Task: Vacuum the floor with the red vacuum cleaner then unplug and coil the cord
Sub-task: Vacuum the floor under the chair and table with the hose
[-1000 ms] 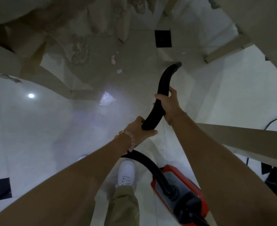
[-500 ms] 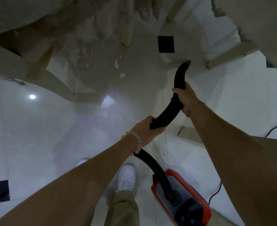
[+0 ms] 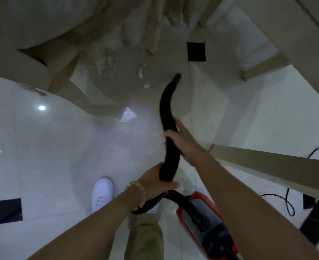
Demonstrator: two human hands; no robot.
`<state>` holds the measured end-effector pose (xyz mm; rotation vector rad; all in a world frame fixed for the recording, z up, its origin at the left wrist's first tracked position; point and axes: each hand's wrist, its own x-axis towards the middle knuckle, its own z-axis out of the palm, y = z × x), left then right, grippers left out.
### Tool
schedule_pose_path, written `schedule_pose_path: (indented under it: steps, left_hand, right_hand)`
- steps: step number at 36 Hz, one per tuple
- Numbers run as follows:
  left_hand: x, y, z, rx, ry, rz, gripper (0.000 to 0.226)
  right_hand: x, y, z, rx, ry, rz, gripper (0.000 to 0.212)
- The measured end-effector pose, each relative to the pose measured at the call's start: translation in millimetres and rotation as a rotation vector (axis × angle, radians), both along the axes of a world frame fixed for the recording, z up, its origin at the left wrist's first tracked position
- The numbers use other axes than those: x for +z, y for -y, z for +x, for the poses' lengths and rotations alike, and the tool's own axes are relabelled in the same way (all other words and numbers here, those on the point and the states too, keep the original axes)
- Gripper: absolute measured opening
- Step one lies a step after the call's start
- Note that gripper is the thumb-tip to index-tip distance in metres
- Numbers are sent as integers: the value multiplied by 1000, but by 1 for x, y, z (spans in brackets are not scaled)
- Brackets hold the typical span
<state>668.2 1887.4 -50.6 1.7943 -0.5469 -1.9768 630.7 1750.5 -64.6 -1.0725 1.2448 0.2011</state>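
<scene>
I have both hands on the black hose (image 3: 169,128): my left hand (image 3: 155,182) is wrapped shut around its lower end near the centre of the frame, and my right hand (image 3: 179,139) is closed round it a little higher, with the nozzle tip (image 3: 177,77) pointing toward the paper scraps (image 3: 141,75) on the floor (image 3: 42,156) in the upper middle. The red vacuum cleaner (image 3: 205,226) sits low and right of centre, just beside my leg, and its cord (image 3: 284,201) lies looped on the tiles at the right edge. My worry is that cord: if I step right or drag the canister, I could catch a foot in the loops or yank the plug out. The beige furniture leg (image 3: 267,160) crosses close to my right forearm, so a wide sweep could knock it. The bigger shiny scrap (image 3: 126,115) might also clog the narrow tip, and my white shoe (image 3: 102,192) stands on glossy tile that looks slippery
</scene>
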Motion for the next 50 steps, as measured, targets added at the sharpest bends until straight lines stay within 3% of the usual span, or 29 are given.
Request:
schedule_pose_path:
  steps: [4, 7, 11, 19, 24, 30, 33, 36, 39, 43, 50]
  left_hand:
    - [5, -34, -6, 92, 7, 63, 39]
    - [9, -57, -9, 145, 49, 111, 32]
    - [15, -83, -15, 193, 70, 122, 42]
    - [28, -96, -33, 131, 166, 98, 44]
    - [27, -103, -45, 122, 165, 58, 27]
    - [30, -111, -52, 140, 98, 71, 50]
    - [31, -119, -54, 151, 82, 80, 16]
    - [34, -126, -53, 143, 144, 43, 33]
    - [40, -130, -53, 111, 121, 72, 17]
    - [39, -139, -54, 128, 151, 76, 40]
    - [39, -134, -55, 131, 124, 105, 45]
  right_hand:
    - [7, -43, 9, 53, 33, -10, 46]
    - [8, -69, 13, 70, 26, -45, 49]
    - [14, -95, 13, 79, 27, -57, 55]
    - [27, -111, -7, 15, 16, -86, 52]
    - [33, -115, -22, -24, 35, -90, 52]
    - [41, -129, -25, -23, 71, -153, 49]
    - [46, -137, -26, -29, 93, -163, 51]
    - [46, -147, -30, -32, 88, -163, 57]
    - [47, -153, -33, -44, 78, -159, 61]
    - [49, -157, -37, -72, 76, -159, 61]
    - [45, -154, -44, -87, 61, -135, 56]
